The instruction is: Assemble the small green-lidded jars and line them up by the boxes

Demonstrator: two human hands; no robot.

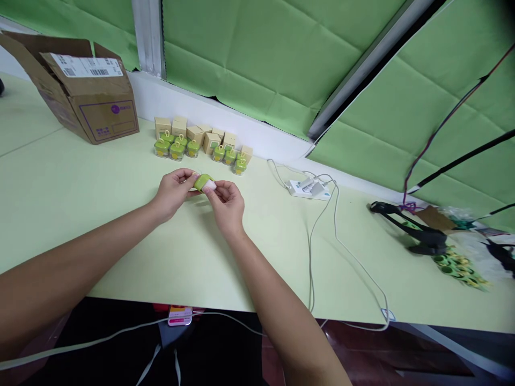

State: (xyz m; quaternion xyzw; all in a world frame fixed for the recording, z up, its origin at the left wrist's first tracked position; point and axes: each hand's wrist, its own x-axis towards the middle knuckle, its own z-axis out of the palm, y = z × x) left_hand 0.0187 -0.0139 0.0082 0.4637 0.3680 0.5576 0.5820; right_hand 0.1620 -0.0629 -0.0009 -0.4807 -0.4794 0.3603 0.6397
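Between both hands, above the table, is a small container with a green lid (203,180) and a whitish part at its lower right. My left hand (175,192) grips its left side between thumb and fingers. On the other side, my right hand (228,208) pinches the whitish part. Whether that part is the container's body or something else, I cannot tell. Beyond my hands stand several small clear containers with green looped lids (176,150), in loose groups. Behind them are several small tan cardboard boxes (211,142).
A large open cardboard carton (104,115) stands at the back left. Right of my hands lies a white power strip (309,189), its cables (338,230) trailing over the table's front edge. Farther right are a black stand-like object (418,233) and green-yellow pieces (458,268). A lit phone (179,315) is below the edge.
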